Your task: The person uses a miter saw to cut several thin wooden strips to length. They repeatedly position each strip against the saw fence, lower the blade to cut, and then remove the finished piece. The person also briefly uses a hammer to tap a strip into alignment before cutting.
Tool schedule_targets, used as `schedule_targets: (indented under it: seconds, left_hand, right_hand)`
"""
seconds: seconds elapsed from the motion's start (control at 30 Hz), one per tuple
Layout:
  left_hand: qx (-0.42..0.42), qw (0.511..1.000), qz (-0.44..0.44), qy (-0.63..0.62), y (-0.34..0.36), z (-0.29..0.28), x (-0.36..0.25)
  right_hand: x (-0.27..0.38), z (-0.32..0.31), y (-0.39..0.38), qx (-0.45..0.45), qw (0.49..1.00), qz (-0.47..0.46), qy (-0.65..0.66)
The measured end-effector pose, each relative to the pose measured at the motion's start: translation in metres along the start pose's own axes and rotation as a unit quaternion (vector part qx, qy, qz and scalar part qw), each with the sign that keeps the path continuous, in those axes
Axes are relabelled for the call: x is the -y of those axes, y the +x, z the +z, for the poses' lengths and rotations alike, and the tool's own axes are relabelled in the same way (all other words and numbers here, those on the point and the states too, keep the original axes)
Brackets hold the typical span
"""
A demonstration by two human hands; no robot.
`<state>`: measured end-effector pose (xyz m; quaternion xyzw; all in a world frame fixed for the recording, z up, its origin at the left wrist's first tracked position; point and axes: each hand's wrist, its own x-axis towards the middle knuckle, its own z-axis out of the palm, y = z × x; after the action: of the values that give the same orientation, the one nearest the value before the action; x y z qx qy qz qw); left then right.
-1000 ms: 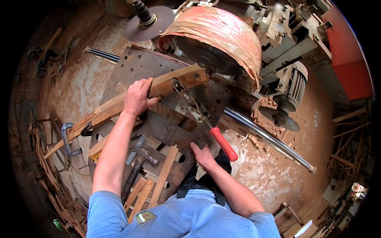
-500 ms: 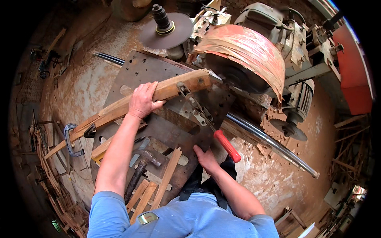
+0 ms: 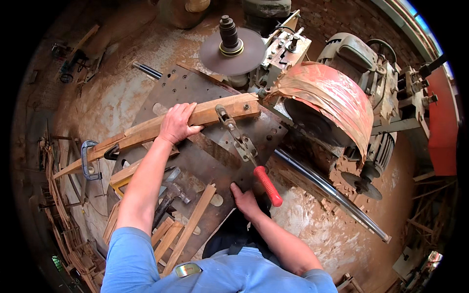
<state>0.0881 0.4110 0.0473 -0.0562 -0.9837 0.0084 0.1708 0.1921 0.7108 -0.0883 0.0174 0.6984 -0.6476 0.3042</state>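
My left hand [image 3: 178, 123] is closed over a long wooden piece [image 3: 217, 111] lying across a dark metal sliding plate [image 3: 178, 90]. A toggle clamp [image 3: 237, 134] with a red handle [image 3: 267, 186] stands over the wood's right end. My right hand [image 3: 244, 200] grips the plate's near edge, thumb on top; its other fingers are hidden beneath. A C-clamp [image 3: 88, 160] hangs on the wood's left part. Nearer to me on the plate lie a hammer [image 3: 172, 193] and several wooden strips [image 3: 190, 227].
Beyond the wood's right end sits a saw under a worn reddish guard [image 3: 325, 90]. A grey disc [image 3: 232, 51] on a spindle stands at the back. A steel rod [image 3: 332, 190] extends right, near a small toothed blade [image 3: 360, 185]. Timber [image 3: 73, 244] is piled at left.
The plate has slid left along the rod with the wood, widening the gap to the reddish guard. Both hands keep their hold. The view has shifted, so the machine appears farther right and lower.
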Motion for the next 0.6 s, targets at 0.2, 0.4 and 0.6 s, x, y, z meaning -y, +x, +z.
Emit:
schedule_targets:
  seconds: [0.2,0.4,0.6]
  left_hand:
    - [-0.001,1.000,0.005,0.004,-0.002,0.000,-0.001]
    - [-0.009,1.000,0.010,-0.003,-0.003,0.002,-0.001]
    - [-0.006,1.000,0.009,0.006,-0.003,0.004,-0.001]
  right_hand:
    - [0.010,-0.004,0.000,0.057,0.998,0.038,-0.011]
    - [-0.012,-0.006,0.008,0.067,0.997,0.033,-0.032]
    - [-0.031,-0.001,0.014,0.036,0.999,0.010,0.031]
